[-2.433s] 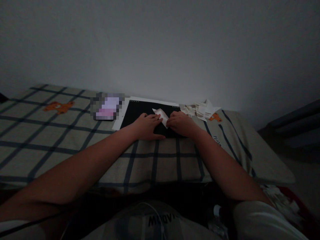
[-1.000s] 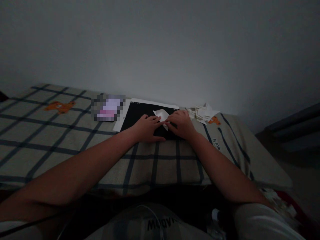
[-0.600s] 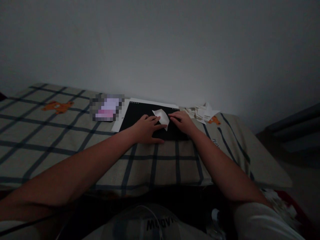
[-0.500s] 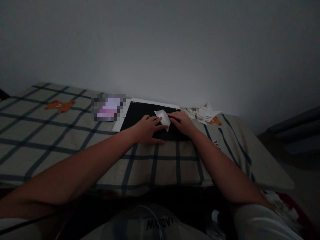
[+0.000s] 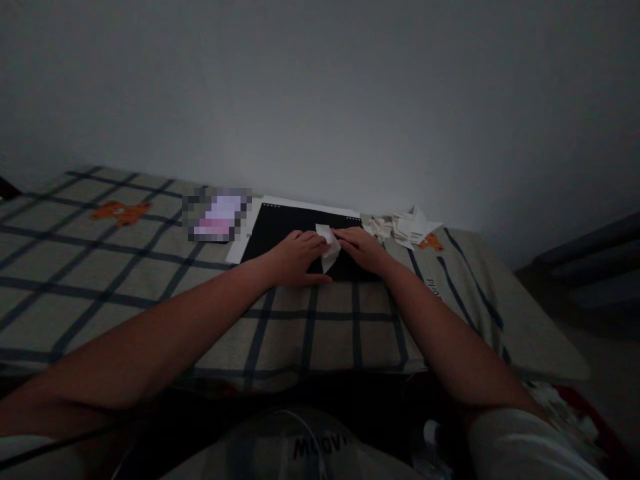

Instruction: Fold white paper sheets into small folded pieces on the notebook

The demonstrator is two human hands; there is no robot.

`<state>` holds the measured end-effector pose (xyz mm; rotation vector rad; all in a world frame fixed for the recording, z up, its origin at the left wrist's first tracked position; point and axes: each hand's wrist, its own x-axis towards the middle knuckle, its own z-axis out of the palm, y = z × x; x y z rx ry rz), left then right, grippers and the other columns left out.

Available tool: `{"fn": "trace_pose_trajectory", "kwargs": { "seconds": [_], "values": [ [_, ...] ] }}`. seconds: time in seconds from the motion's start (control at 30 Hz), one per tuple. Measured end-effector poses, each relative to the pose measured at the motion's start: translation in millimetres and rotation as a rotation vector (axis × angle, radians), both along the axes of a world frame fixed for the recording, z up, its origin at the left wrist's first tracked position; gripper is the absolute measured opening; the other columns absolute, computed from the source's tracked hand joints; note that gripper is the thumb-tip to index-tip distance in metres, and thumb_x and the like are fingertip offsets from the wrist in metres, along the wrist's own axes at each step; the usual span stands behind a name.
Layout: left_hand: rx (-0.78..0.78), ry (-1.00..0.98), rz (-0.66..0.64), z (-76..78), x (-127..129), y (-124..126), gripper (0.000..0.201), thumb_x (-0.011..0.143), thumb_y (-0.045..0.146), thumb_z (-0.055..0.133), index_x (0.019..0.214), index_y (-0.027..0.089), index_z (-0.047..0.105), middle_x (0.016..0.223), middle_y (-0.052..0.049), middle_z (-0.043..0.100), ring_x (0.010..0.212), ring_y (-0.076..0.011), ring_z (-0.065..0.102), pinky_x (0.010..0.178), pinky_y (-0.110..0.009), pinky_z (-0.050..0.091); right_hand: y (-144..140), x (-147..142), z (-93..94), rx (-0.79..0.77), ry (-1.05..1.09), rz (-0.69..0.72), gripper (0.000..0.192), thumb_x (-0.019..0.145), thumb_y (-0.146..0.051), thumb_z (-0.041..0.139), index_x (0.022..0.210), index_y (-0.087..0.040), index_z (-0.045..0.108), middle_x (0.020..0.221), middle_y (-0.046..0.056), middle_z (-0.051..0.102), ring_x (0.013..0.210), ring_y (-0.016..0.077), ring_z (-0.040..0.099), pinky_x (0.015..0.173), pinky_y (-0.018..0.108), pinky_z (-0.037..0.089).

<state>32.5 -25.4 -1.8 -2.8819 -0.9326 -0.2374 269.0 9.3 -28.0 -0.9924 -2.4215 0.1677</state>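
A small white piece of paper (image 5: 327, 260), partly folded, lies between my hands over a dark flat board or notebook cover (image 5: 285, 223). My left hand (image 5: 300, 259) has its fingers closed on the paper's left side, with the thumb stretched out along the near edge of the dark board. From the other side, my right hand (image 5: 365, 248) pinches the paper's right edge with its fingertips. Some of the paper is hidden under the fingers.
A phone (image 5: 217, 217), blurred out, lies to the left beside white sheets (image 5: 235, 250). Folded white paper pieces (image 5: 407, 228) are piled on the right. A checked cloth (image 5: 145, 287) covers the table, which stands against a grey wall (image 5: 320, 100).
The paper has turned more upright and shows a narrower face. My left fingers have drawn together over it, while my right hand has shifted only slightly.
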Motion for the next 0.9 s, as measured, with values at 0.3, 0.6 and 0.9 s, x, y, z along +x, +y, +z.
{"fn": "trace_pose_trajectory", "kwargs": {
  "seconds": [0.3, 0.6, 0.9],
  "values": [
    [-0.038, -0.036, -0.058, -5.7, -2.3, 6.0, 0.078, 0.087, 0.069, 0.042, 0.143, 0.013, 0.041, 0.146, -0.014, 0.045, 0.132, -0.0283, 0.041, 0.104, -0.039, 0.029, 2.4, 1.8, -1.3, -0.019, 0.004, 0.002, 0.042, 0.099, -0.036, 0.036, 0.134, -0.023, 0.055, 0.132, 0.007, 0.062, 0.121, 0.0213, 0.055, 0.104, 0.045, 0.04],
    [-0.057, 0.001, -0.016, -5.9, -0.6, 5.5, 0.079, 0.087, 0.07, 0.038, 0.146, 0.018, 0.036, 0.148, -0.014, 0.043, 0.127, -0.0321, 0.042, 0.098, -0.044, 0.028, 3.2, 2.3, -3.0, -0.016, 0.004, -0.014, 0.042, 0.099, -0.035, 0.036, 0.13, -0.019, 0.06, 0.128, 0.01, 0.064, 0.119, 0.0222, 0.057, 0.103, 0.045, 0.041],
    [-0.041, 0.043, -0.001, -6.7, 0.2, 5.5, 0.083, 0.087, 0.072, 0.035, 0.149, 0.017, 0.032, 0.148, -0.016, 0.042, 0.123, -0.0335, 0.043, 0.095, -0.045, 0.028, 5.5, 4.7, -5.2, -0.035, 0.005, -0.025, 0.043, 0.099, -0.041, 0.034, 0.127, -0.022, 0.061, 0.127, 0.009, 0.064, 0.12, 0.0219, 0.055, 0.104, 0.046, 0.041]
  ]
}}
